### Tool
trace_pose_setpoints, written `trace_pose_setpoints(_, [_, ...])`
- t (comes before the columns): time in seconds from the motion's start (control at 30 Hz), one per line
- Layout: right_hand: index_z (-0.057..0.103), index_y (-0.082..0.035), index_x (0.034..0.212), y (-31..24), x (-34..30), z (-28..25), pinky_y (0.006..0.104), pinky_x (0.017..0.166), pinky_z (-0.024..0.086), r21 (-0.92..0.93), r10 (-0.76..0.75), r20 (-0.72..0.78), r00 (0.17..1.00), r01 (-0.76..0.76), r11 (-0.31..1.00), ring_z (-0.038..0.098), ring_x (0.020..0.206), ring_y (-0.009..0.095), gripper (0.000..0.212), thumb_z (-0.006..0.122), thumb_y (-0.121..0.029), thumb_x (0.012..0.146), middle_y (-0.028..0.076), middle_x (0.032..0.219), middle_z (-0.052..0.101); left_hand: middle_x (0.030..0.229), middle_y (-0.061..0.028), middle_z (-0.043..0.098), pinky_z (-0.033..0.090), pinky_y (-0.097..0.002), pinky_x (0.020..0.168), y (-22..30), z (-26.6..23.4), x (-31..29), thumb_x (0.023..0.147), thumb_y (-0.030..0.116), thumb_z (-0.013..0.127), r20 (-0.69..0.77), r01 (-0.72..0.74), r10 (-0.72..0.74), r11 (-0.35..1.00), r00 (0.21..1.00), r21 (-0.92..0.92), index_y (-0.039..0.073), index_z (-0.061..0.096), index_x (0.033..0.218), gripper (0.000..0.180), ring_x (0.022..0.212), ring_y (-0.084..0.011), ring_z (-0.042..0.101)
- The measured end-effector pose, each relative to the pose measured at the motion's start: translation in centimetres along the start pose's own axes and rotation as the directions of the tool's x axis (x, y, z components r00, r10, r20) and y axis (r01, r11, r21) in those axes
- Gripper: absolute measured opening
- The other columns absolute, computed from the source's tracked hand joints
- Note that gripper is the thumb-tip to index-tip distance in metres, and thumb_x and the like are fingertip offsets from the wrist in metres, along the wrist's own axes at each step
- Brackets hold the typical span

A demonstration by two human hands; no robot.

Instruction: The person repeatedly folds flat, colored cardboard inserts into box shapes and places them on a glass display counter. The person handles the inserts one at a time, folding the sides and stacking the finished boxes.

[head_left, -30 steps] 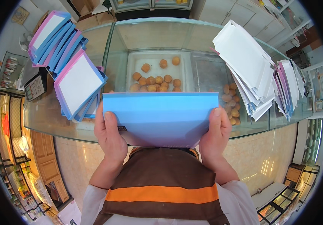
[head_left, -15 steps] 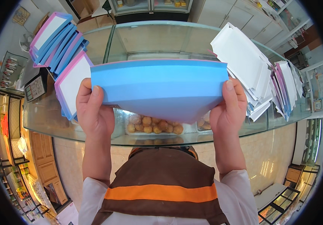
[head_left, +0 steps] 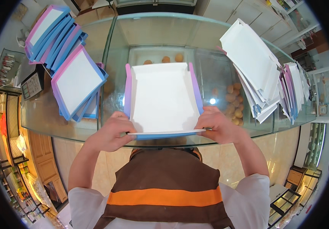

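Observation:
A cardboard box tray point(head_left: 162, 97), white inside with pink-purple sides and a blue near edge, rests on the glass counter in front of me. Its left and right sides stand up, and the near wall is raised. At the near left corner my left hand point(head_left: 115, 131) is closed on the cardboard, fingers inside and thumb outside. My right hand point(head_left: 218, 125) pinches the near right corner in the same way. Parts of both corners are hidden behind my fingers.
Folded box trays point(head_left: 78, 82) lie stacked at the left, with another blue and pink pile point(head_left: 51, 36) behind. Flat white box blanks point(head_left: 252, 61) lean at the right. A calculator point(head_left: 32, 84) sits far left. Round baked pieces point(head_left: 233, 101) show through the glass.
The cardboard has come down from upright in my hands onto the counter, its white inside now facing up with its sides raised. Both hands have shifted to the near corners.

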State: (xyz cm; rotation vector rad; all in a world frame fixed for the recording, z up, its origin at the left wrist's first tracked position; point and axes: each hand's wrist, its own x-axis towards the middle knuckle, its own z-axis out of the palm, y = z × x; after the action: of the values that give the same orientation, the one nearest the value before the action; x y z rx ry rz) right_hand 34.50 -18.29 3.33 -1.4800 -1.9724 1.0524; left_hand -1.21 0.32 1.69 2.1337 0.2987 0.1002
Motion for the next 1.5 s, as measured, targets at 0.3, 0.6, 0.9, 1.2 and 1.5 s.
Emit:
trace_pose_setpoints(0.3, [0.069, -0.013, 0.123, 3.7, 0.4, 5.5, 0.0472, 0.108, 0.038, -0.239, 0.079, -0.165, 0.983, -0.117, 0.964, 0.062, 0.083, 0.025, 0.034, 0.071, -0.006, 0.090, 0.005, 0.077, 0.064, 0.123, -0.0072, 0.063, 0.042, -0.0422, 0.096, -3.7, 5.7, 1.3, 0.084, 0.004, 0.073, -0.083, 0.038, -0.008, 0.926, 0.997, 0.375, 0.010, 0.062, 0.096, 0.018, 0.100, -0.0247, 0.062])
trace_pose_setpoints(0.6, [0.053, -0.006, 0.145, 4.5, 0.1, 6.7, 0.0437, 0.097, 0.043, -0.434, -0.056, -0.227, 0.972, -0.049, 0.900, 0.061, 0.106, 0.030, 0.078, 0.056, 0.016, 0.071, 0.011, 0.112, 0.064, 0.127, -0.0085, 0.062, 0.037, -0.0520, 0.115, -3.1, 4.7, 1.9, 0.079, 0.007, 0.077, -0.050, -0.037, 0.069, 0.879, 0.996, 0.475, 0.009, 0.069, 0.084, 0.009, 0.111, -0.0269, 0.060])
trace_pose_setpoints(0.9, [0.050, -0.006, 0.148, 5.5, 1.1, 7.0, 0.0412, 0.094, 0.044, -0.408, -0.131, -0.322, 0.938, -0.013, 0.913, 0.062, 0.108, 0.030, 0.077, 0.055, 0.015, 0.074, 0.012, 0.116, 0.064, 0.120, -0.0055, 0.062, 0.041, -0.0443, 0.106, -1.5, 10.5, 10.3, 0.080, 0.011, 0.076, -0.010, -0.187, 0.209, 0.895, 0.978, 0.404, 0.011, 0.072, 0.090, 0.011, 0.112, -0.0245, 0.057])
trace_pose_setpoints(1.2, [0.062, -0.003, 0.117, 4.5, 0.0, 7.2, 0.0486, 0.100, 0.043, -0.349, -0.075, -0.477, 0.876, -0.109, 0.931, 0.053, 0.130, 0.039, 0.040, 0.069, -0.001, 0.077, 0.017, 0.132, 0.058, 0.111, -0.0043, 0.058, 0.042, -0.0421, 0.100, -1.2, 12.6, 13.7, 0.084, 0.014, 0.074, -0.033, -0.230, 0.249, 0.932, 0.968, 0.280, 0.011, 0.072, 0.094, 0.011, 0.105, -0.0252, 0.056])
trace_pose_setpoints(1.5, [0.060, -0.002, 0.115, 1.5, 0.7, 6.7, 0.0511, 0.109, 0.039, -0.378, -0.113, -0.488, 0.866, -0.092, 0.921, 0.045, 0.139, 0.040, 0.044, 0.079, -0.019, 0.079, 0.020, 0.142, 0.051, 0.093, -0.0081, 0.060, 0.047, -0.0394, 0.087, 2.6, 11.9, 12.2, 0.077, 0.016, 0.078, -0.325, -0.083, 0.259, 0.880, 0.909, 0.467, 0.008, 0.064, 0.078, 0.016, 0.090, -0.0277, 0.059])
